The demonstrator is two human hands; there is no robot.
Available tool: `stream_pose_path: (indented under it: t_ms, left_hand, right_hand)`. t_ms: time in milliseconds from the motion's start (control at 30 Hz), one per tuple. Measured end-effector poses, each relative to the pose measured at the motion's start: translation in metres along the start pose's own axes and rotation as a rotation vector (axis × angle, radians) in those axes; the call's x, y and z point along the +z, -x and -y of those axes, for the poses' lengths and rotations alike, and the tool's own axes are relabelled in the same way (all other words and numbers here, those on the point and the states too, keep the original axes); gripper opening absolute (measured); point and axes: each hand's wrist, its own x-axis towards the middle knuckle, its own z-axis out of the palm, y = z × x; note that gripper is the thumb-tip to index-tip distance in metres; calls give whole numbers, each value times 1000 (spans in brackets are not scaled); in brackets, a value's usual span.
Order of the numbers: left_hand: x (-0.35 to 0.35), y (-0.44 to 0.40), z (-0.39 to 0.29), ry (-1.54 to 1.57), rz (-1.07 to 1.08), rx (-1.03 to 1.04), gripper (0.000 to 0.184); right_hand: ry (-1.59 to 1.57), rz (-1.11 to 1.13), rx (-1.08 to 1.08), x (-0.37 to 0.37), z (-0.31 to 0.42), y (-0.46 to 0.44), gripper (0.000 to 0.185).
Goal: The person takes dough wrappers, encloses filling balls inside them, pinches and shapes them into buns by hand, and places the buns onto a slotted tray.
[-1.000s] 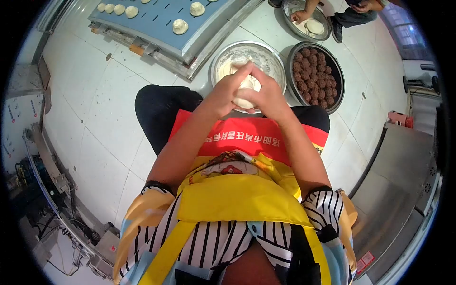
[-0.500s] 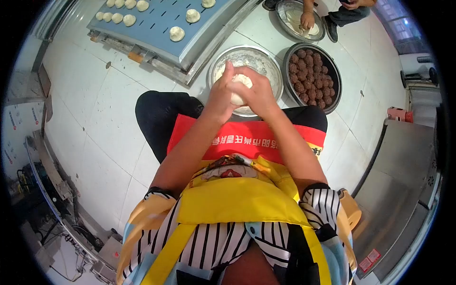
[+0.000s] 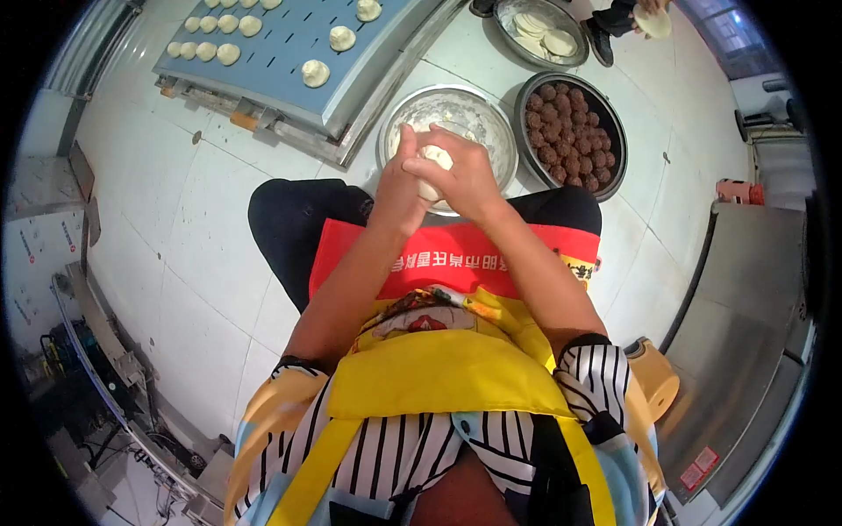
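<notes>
Both hands are cupped round a pale dough ball (image 3: 431,174) above my lap. My left hand (image 3: 399,188) wraps it from the left, thumb up. From the right, my right hand (image 3: 465,175) closes over it, fingers bent towards the left hand. Parts of the dough show between the two hands; the rest is hidden. Just behind the hands lies a metal bowl (image 3: 500,131) with whitish smears inside. A dark round pan (image 3: 524,131) holding several brown balls (image 3: 574,131) stands to its right.
A blue slotted tray (image 3: 281,79) at the upper left carries several pale dough pieces (image 3: 316,73). At the top, a metal pan (image 3: 574,63) holds flat dough rounds (image 3: 559,42). Beside it, a co-worker's hand (image 3: 649,19) holds one round. A steel cabinet (image 3: 737,289) stands at right.
My hands have shifted slightly left in view and turned around the dough. The co-worker's hand has left the far pan, and a dough round now shows in a hand at the upper right.
</notes>
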Motion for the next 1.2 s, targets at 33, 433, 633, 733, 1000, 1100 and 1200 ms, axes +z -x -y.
stream_pose_path:
  t_ms: [33, 433, 633, 733, 1000, 1100, 1200]
  left_hand:
    - [1, 4, -2, -54, -14, -20, 57]
    - [-5, 16, -16, -270, 26, -235, 51]
    - [-23, 1, 11, -87, -62, -90, 60]
    - [-19, 17, -17, -253, -67, -268, 61]
    - [-11, 9, -24, -282, -110, -281, 56]
    - [-6, 3, -14, -223, -34, -199, 60]
    - [8, 5, -4, -159, -133, -156, 56]
  right_hand:
    - [13, -53, -116, 3, -3, 1, 50]
    - [-290, 150, 193, -7, 22, 4, 32]
    - [-4, -8, 227, 9, 8, 1, 36]
    - [-511, 182, 173, -7, 22, 5, 41]
    - [-214, 57, 34, 4, -1, 5, 48]
    - [-59, 18, 73, 3, -1, 2, 45]
    - [-69, -57, -134, 5, -17, -4, 42]
